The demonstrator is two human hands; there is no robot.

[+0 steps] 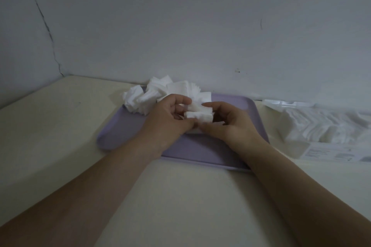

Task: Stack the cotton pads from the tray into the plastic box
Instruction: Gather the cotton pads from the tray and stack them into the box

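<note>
hands meet over the middle of the tray (124, 132), both curled round one small stack (198, 116) of cotton pads. the left hand (170, 118) pinches its 9 o'clock end between thumb and fingers, the right hand (226, 124) pinches its 3 o'clock end, and the thumbs nearly touch on the near side. the stack's long axis runs 9 to 3 o'clock; it looks held just above the tray floor, though its underside is hidden. the box (321, 124) lies at 3 o'clock from the hands, past the tray's right rim and well apart, with rows of pads already in it. the right hand is nearer, so i judge the carry goes rightward along the stack's own axis, right hand leading. a loose pile (152, 94) sits at 11 o'clock on the tray's far corner, near the left hand.
</note>
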